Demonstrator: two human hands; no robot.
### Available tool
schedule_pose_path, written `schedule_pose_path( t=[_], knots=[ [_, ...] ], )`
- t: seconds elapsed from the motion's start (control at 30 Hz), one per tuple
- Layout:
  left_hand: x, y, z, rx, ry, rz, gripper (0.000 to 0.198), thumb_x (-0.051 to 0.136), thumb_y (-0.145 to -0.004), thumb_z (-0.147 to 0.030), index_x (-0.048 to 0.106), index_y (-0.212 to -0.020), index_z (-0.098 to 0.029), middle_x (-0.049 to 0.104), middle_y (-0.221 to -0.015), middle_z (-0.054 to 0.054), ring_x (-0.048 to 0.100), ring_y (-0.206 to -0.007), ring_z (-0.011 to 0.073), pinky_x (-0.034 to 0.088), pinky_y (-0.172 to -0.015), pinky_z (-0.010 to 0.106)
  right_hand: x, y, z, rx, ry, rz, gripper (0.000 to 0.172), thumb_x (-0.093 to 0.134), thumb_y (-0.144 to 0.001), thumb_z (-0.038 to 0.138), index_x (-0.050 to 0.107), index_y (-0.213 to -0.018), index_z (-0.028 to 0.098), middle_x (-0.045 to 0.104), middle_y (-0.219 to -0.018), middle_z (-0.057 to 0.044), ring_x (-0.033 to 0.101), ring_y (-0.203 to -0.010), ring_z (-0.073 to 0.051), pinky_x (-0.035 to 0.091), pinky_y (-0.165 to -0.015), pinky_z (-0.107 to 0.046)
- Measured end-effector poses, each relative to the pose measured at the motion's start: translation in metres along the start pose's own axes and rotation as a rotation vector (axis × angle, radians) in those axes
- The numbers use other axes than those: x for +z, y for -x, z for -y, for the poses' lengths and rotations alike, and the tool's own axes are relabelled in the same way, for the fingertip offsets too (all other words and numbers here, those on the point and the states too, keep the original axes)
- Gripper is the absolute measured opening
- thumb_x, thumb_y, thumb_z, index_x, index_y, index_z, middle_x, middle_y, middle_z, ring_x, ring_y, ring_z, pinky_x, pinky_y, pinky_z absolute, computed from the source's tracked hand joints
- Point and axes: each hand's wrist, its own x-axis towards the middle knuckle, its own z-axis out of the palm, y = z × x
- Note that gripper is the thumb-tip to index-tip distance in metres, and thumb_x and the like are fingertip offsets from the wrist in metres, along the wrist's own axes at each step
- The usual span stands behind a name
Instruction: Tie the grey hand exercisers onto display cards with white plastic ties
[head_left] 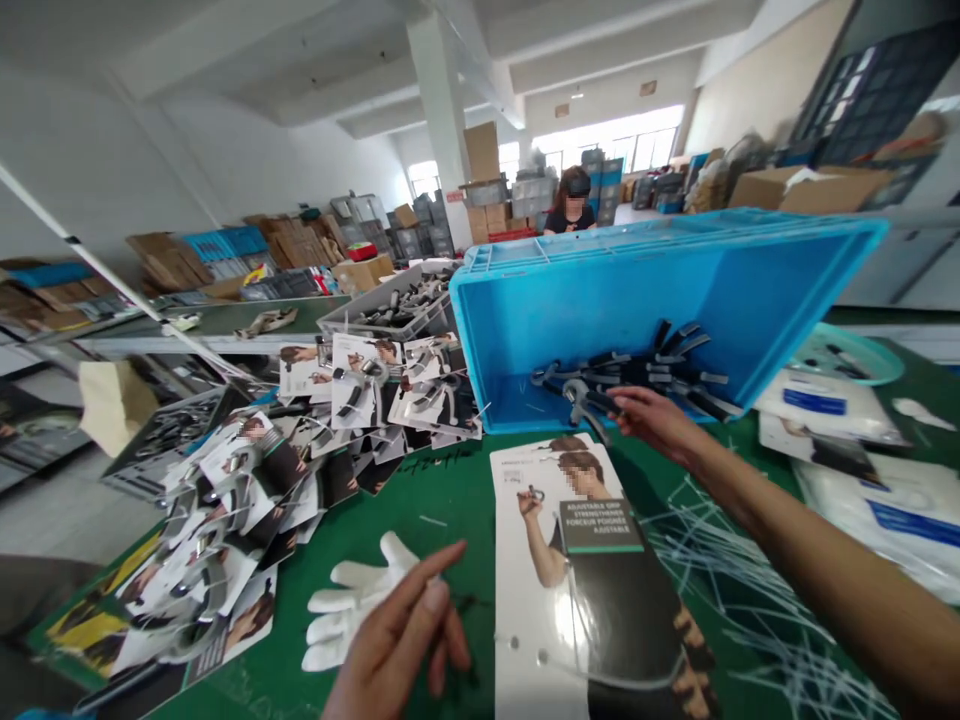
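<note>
My right hand (660, 422) is closed on a handle of a grey and black hand grip strengthener (581, 396) at the front lip of a blue bin (525, 300). The bin lies on its side, opening toward me, with several more grip strengtheners (652, 368) inside. Low in the view, my left hand (409, 640) holds nothing, its fingers apart, beside a white glove (352, 605). Right of it lies a stack of printed cards (540, 570) showing a person with a grip strengthener. A clear cable tie (615, 684) loops across the top card.
Carded grip strengtheners (217, 540) pile up on the left. Loose cable ties (750, 580) spread at right, beside plastic-wrapped packs (885, 520). Behind are a grey crate (405, 300) of grip strengtheners and a person (571, 205). A white pole (97, 260) slants at left.
</note>
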Motion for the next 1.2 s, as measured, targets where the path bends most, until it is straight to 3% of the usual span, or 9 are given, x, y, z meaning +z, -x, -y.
schedule_pose_path(
  t=[0.1, 0.13, 0.3, 0.47, 0.7, 0.8, 0.9, 1.03, 1.2],
  knots=[
    [-0.017, -0.017, -0.013, 0.151, -0.06, -0.03, 0.049, 0.06, -0.091, -0.047, 0.063, -0.131, -0.019, 0.071, -0.073, 0.004, 0.061, -0.061, 0.0158, 0.05, -0.061, 0.027, -0.031, 0.058, 0.044, 0.0, -0.243, -0.051, 0.036, 0.048, -0.096, 0.044, 0.057, -0.126, 0.025, 0.065, -0.087, -0.005, 0.06, -0.065, -0.015, 0.054, -0.054, -0.028],
    [-0.018, -0.023, -0.02, 0.232, -0.068, -0.04, 0.047, 0.062, -0.091, -0.043, 0.062, -0.133, -0.021, 0.073, -0.084, 0.006, 0.065, -0.071, 0.0176, 0.053, -0.07, 0.028, -0.034, 0.079, 0.062, 0.029, -0.515, -0.082, 0.035, 0.059, -0.09, 0.04, 0.06, -0.123, 0.027, 0.063, -0.085, -0.004, 0.056, -0.061, -0.015, 0.052, -0.049, -0.026],
    [0.01, -0.049, -0.047, 0.652, -0.084, 0.107, 0.067, 0.076, -0.081, -0.028, 0.052, -0.143, -0.032, 0.053, -0.145, 0.008, 0.054, -0.128, 0.0271, 0.042, -0.111, 0.042, -0.002, 0.167, 0.142, 0.21, -1.011, -0.005, 0.04, 0.064, -0.088, 0.03, 0.06, -0.127, 0.032, 0.062, -0.081, -0.003, 0.052, -0.055, -0.012, 0.052, -0.044, -0.018],
    [0.031, -0.06, -0.038, 0.717, -0.055, 0.187, 0.039, 0.066, -0.09, -0.029, 0.066, -0.129, -0.03, 0.068, -0.124, 0.008, 0.068, -0.09, 0.0199, 0.055, -0.085, 0.035, 0.035, 0.199, 0.164, 0.365, -1.051, 0.214, 0.045, 0.071, -0.087, 0.034, 0.058, -0.13, 0.03, 0.067, -0.083, -0.001, 0.058, -0.058, -0.007, 0.056, -0.055, -0.016],
    [0.022, -0.058, -0.026, 0.794, -0.364, 0.245, 0.025, 0.067, -0.089, -0.032, 0.074, -0.112, -0.029, 0.075, -0.103, 0.006, 0.064, -0.096, 0.0231, 0.046, -0.088, 0.035, 0.024, 0.212, 0.138, 0.328, -0.56, 0.443, 0.046, 0.051, -0.098, 0.05, 0.05, -0.137, 0.027, 0.07, -0.074, -0.002, 0.049, -0.04, -0.008, 0.036, -0.038, -0.018],
    [0.02, -0.055, -0.025, 0.848, -0.466, 0.324, 0.024, 0.068, -0.088, -0.033, 0.074, -0.111, -0.028, 0.073, -0.102, 0.007, 0.062, -0.098, 0.024, 0.043, -0.09, 0.036, 0.019, 0.219, 0.125, 0.171, -0.001, 0.272, 0.042, 0.054, -0.094, 0.054, 0.059, -0.126, 0.027, 0.068, -0.069, -0.002, 0.056, -0.05, -0.015, 0.04, -0.043, -0.024],
    [0.023, -0.058, -0.029, 0.867, -0.502, 0.294, 0.022, 0.061, -0.093, -0.032, 0.072, -0.112, -0.027, 0.07, -0.107, 0.007, 0.059, -0.105, 0.0244, 0.039, -0.095, 0.038, 0.021, 0.221, 0.126, -0.128, 0.352, 0.02, 0.028, 0.057, -0.095, 0.045, 0.065, -0.116, 0.029, 0.07, -0.095, -0.007, 0.066, -0.082, -0.024, 0.052, -0.068, -0.036],
    [0.037, -0.07, -0.04, 0.884, -0.548, 0.238, 0.025, 0.053, -0.096, -0.023, 0.071, -0.114, -0.024, 0.067, -0.111, 0.008, 0.056, -0.109, 0.0242, 0.038, -0.098, 0.039, 0.042, 0.21, 0.142, -0.393, 0.412, 0.115, 0.016, 0.057, -0.096, 0.029, 0.068, -0.108, 0.028, 0.064, -0.107, -0.007, 0.061, -0.102, -0.025, 0.051, -0.085, -0.04],
    [0.051, -0.07, -0.045, 0.834, -0.515, 0.336, 0.014, 0.064, -0.09, -0.02, 0.074, -0.1, -0.022, 0.069, -0.103, 0.005, 0.057, -0.105, 0.022, 0.04, -0.098, 0.036, 0.064, 0.192, 0.148, -0.45, 0.346, 0.139, 0.009, 0.06, -0.095, 0.02, 0.067, -0.095, 0.025, 0.063, -0.101, -0.004, 0.059, -0.102, -0.022, 0.049, -0.087, -0.036]
  ],
)
